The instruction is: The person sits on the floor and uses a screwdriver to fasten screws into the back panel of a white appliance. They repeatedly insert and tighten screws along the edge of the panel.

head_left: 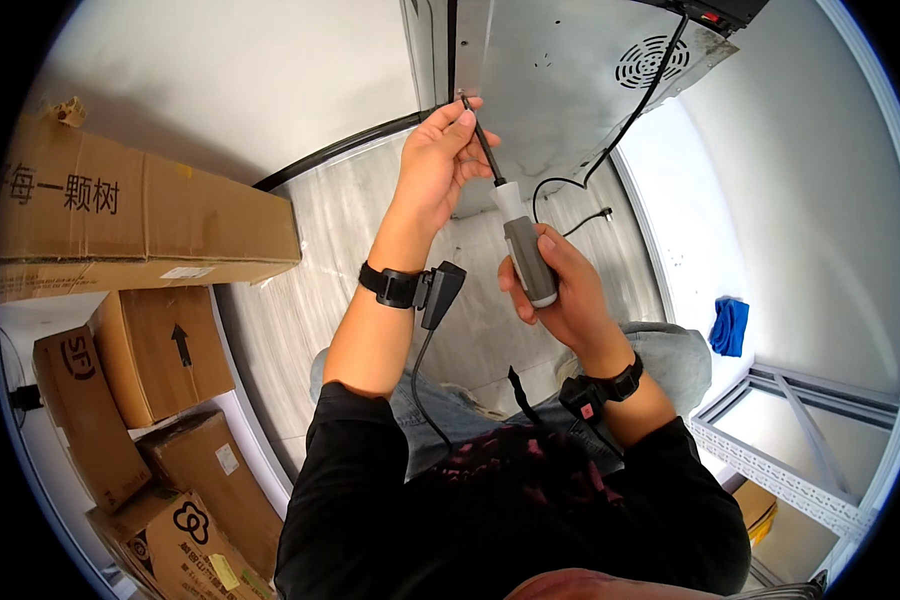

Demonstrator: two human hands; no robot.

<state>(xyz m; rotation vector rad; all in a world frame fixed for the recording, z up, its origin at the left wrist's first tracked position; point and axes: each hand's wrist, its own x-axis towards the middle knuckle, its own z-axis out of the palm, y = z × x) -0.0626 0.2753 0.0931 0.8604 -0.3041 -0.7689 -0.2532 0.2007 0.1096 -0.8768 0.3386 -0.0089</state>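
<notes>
A screwdriver point(529, 248) with a grey and white handle slants up and away from me, its dark shaft reaching the edge of a metal panel point(560, 110). My right hand point(568, 290) is closed round the lower end of the handle. Near the tip, my left hand point(444, 160) pinches the shaft between thumb and forefinger, with the other fingers loosely bent. The tip is close to a small screw or hole at the panel's left edge. Whether it sits in it, I cannot tell.
A black cable point(625, 130) hangs down the panel's right side; its plug point(606, 214) lies on the floor. Cardboard boxes point(175, 360) are stacked at the left. A metal shelf frame point(780, 450) stands at the lower right, near a blue cloth point(729, 327). Both wrists wear strapped devices with cords.
</notes>
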